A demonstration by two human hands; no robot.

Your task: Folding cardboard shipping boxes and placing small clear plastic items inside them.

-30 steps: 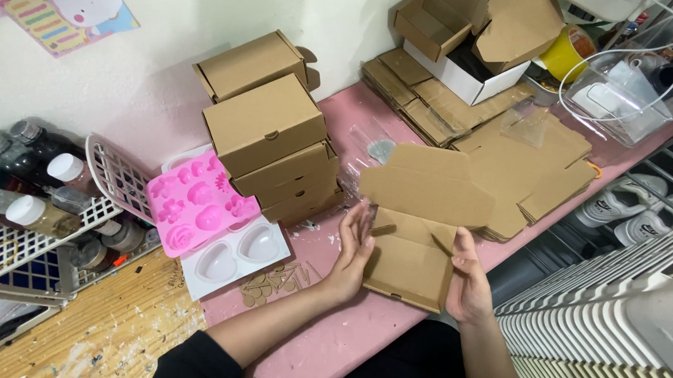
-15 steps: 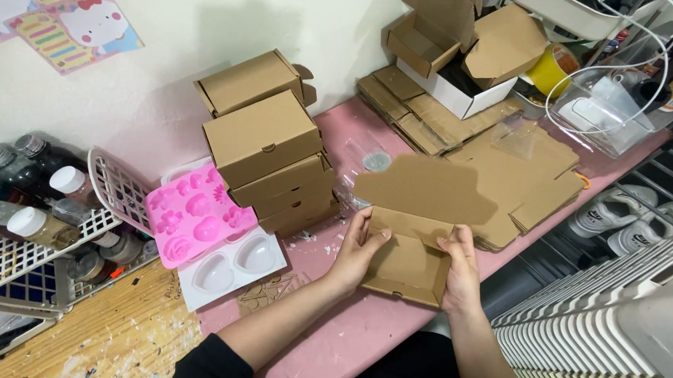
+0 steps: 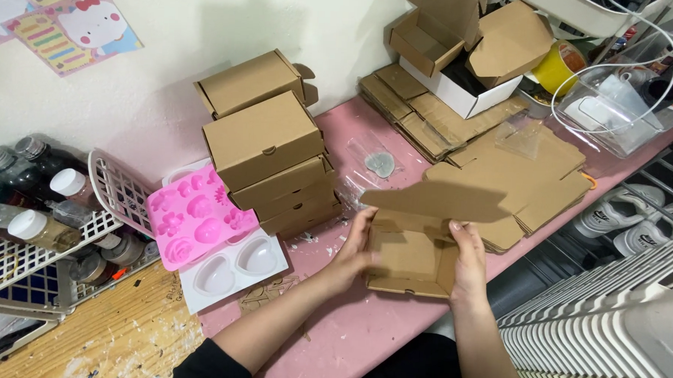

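A brown cardboard box, half folded, rests on the pink table in front of me, side walls raised and lid flap standing up behind. My left hand grips its left wall. Pressed against the right wall is my right hand, thumb over the edge. Just behind the box lies a pile of flat cardboard blanks.
A stack of folded boxes stands at the left. Beside it lie a pink silicone mould and a white heart mould. Bottles fill a white basket far left. More flat blanks and open boxes sit at the back. A white radiator lies at the right.
The box's side walls have been folded upright and the lid flap raised. Both hands moved from the flat sheet's edges onto the raised walls.
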